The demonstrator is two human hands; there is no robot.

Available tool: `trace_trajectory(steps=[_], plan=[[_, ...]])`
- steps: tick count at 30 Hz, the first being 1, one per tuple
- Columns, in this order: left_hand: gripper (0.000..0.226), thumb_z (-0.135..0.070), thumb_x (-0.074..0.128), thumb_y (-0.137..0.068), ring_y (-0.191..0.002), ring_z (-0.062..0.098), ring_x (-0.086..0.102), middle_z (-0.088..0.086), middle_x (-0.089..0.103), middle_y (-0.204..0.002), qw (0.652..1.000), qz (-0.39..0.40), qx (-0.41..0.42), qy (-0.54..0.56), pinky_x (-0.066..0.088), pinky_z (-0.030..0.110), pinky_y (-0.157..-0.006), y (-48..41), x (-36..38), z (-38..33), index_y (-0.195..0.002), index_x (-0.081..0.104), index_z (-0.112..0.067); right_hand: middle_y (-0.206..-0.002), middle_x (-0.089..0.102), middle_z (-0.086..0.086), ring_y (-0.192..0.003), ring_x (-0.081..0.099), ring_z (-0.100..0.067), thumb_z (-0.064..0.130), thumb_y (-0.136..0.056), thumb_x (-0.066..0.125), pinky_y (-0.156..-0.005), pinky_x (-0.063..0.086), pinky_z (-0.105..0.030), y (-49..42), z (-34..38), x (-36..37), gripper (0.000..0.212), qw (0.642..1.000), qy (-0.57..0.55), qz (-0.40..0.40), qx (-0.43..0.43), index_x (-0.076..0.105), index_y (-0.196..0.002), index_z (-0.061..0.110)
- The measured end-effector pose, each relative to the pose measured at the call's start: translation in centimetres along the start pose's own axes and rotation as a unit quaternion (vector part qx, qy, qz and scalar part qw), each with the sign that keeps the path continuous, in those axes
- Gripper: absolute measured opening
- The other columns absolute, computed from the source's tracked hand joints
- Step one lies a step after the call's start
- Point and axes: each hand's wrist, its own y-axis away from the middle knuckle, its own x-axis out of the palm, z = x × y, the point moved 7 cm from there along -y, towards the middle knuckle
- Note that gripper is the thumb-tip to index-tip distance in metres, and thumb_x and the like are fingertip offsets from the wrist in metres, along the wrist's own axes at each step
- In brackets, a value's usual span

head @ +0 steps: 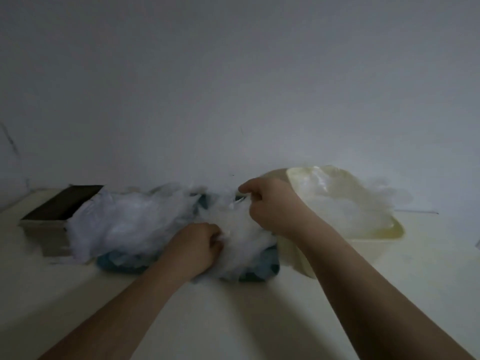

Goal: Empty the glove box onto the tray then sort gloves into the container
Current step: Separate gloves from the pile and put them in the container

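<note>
Head view: at the far left of the pale table (233, 320), a dark open box (62, 207) is seen, with its right edge touched by a wide pile of thin clear gloves (124, 224). The pile is spread over a blue tray (118, 262), of which only parts of the near rim are visible beneath the plastic. The left hand (197, 246) is sunk into the near middle of the pile, its fingers curled around a clump of gloves. The right hand (270, 203) is held farther back and to the right, apart from the left, and glove film is pinched in its curled fingers at the pile's right end. Just beside it, at the right, a cream container (376, 239) is set, and a second heap of gloves (337, 203) is held inside it. A plain wall (233, 74) is seen behind.
</note>
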Motion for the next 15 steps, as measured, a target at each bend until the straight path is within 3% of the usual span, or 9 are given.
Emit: trace_trajectory(steps=[2,3,6,9,12,14,15], plan=[[0.023,-0.039,0.055,-0.094,-0.078,0.016,0.067,-0.005,0.076,-0.089,0.999,-0.022,0.006,0.042,0.054,0.032,-0.073,0.2,-0.3,0.5,-0.094,0.075,-0.027,-0.133,0.067,-0.005,-0.092,0.067,-0.011,0.003,-0.090,0.049,-0.068,0.048,-0.011,-0.4,-1.3,2.5,0.055,0.999,-0.042,0.018,0.018,0.063,-0.139,0.023],[0.020,-0.037,0.059,-0.095,-0.076,0.012,0.068,-0.008,0.076,-0.087,0.997,-0.035,0.000,0.065,0.055,0.030,-0.072,0.0,-0.8,1.0,-0.093,0.077,-0.028,-0.136,0.065,-0.003,-0.097,0.069,-0.012,0.004,-0.092,0.049,-0.070,0.050,-0.010,-0.6,-1.8,3.5,0.055,0.997,-0.062,0.027,0.024,0.061,-0.141,0.026],[0.012,-0.028,0.070,-0.094,-0.075,-0.001,0.067,-0.017,0.074,-0.081,0.984,-0.077,-0.020,0.160,0.052,0.019,-0.072,-0.5,-3.5,1.7,-0.084,0.078,-0.029,-0.150,0.052,0.006,-0.136,0.051,-0.014,0.007,-0.093,0.055,-0.108,0.043,-0.024,-1.6,-2.0,5.2,0.062,0.994,-0.101,0.035,-0.002,0.049,-0.150,0.030],[0.014,-0.027,0.074,-0.093,-0.076,0.007,0.071,-0.010,0.076,-0.078,0.952,-0.083,-0.057,0.289,0.056,0.024,-0.076,-0.9,-6.4,1.6,-0.079,0.079,-0.024,-0.157,0.041,0.016,-0.145,0.034,-0.002,0.014,-0.089,0.069,-0.112,0.030,-0.019,-2.3,-1.3,4.9,0.076,0.991,-0.111,0.045,-0.059,0.038,-0.155,0.037],[0.012,-0.025,0.074,-0.095,-0.082,0.020,0.076,0.004,0.079,-0.086,0.899,-0.009,-0.084,0.429,0.059,0.034,-0.082,-0.5,-7.5,1.1,-0.089,0.083,-0.018,-0.145,0.052,0.024,-0.133,0.046,0.009,0.028,-0.081,0.086,-0.107,0.034,-0.010,-2.6,-0.7,4.0,0.080,0.989,-0.121,0.021,-0.088,0.046,-0.149,0.042],[0.012,-0.023,0.074,-0.095,-0.082,0.018,0.073,0.010,0.079,-0.092,0.883,0.052,-0.064,0.462,0.057,0.033,-0.080,-0.3,-7.6,0.3,-0.097,0.083,-0.015,-0.124,0.068,0.022,-0.114,0.061,0.008,0.032,-0.076,0.090,-0.098,0.044,-0.009,-2.9,-0.6,3.7,0.065,0.986,-0.137,-0.002,-0.091,0.061,-0.135,0.037],[0.015,-0.024,0.073,-0.094,-0.082,0.018,0.071,0.010,0.078,-0.092,0.867,0.066,-0.068,0.489,0.056,0.033,-0.078,-0.5,-7.5,0.3,-0.100,0.082,-0.013,-0.112,0.074,0.017,-0.105,0.067,0.003,0.030,-0.078,0.089,-0.094,0.051,-0.015,-3.1,-0.8,3.7,0.049,0.983,-0.159,-0.011,-0.087,0.071,-0.123,0.033]])
